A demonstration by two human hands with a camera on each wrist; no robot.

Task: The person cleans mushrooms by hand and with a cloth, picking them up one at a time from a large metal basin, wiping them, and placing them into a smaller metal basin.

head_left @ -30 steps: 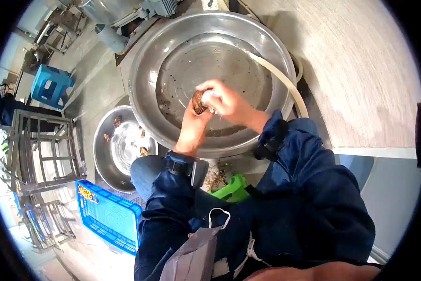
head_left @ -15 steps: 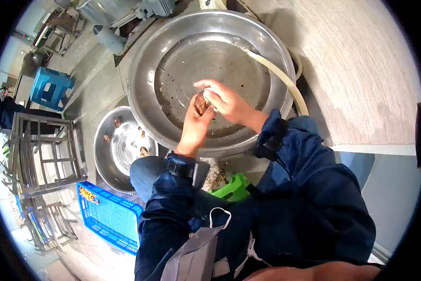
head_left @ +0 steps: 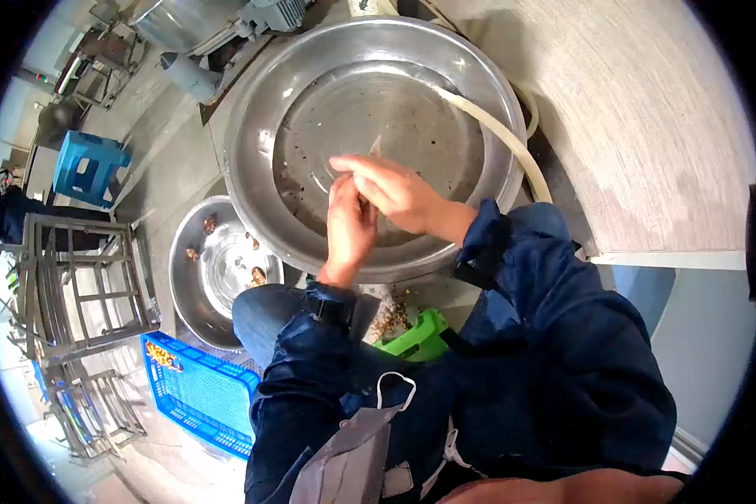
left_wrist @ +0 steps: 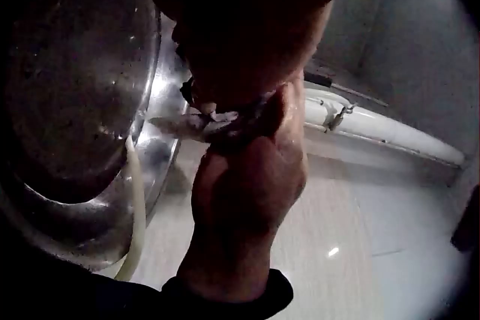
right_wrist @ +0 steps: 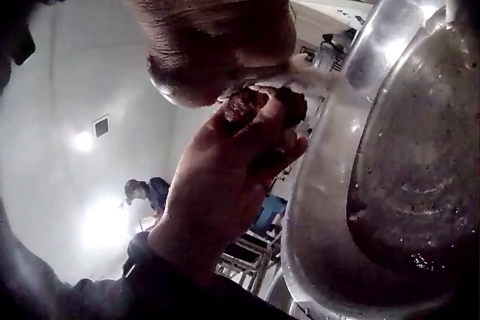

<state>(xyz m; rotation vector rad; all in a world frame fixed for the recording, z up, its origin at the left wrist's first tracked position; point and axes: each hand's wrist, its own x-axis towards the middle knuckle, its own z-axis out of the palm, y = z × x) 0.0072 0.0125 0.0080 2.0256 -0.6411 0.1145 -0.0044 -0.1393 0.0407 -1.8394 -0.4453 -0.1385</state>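
Over the large steel basin (head_left: 252,160) my two hands meet. My left hand (head_left: 350,231) grips a rough brown lump (right_wrist: 244,106), its fingers curled round it in the right wrist view. From above, my right hand (head_left: 405,197) lies across the left fingertips and hides most of the lump. A pale, tapering thing (left_wrist: 184,126) sticks out from between the hands toward the basin in the left wrist view. My right thumb and fingers hold it; I cannot tell what it is. Shallow water with dark specks covers the basin's bottom.
A cream hose (head_left: 504,134) hangs over the basin's right rim. A smaller steel bowl (head_left: 184,290) with several brown pieces stands at left. Below it is a blue plastic basket (head_left: 201,395) with orange pieces. A green plastic thing (head_left: 416,336) and a blue stool (head_left: 92,168) are nearby.
My right hand has slid left across my left fingers, so the brown lump seen before is now mostly covered. The left hand has turned a little, still gripping it.
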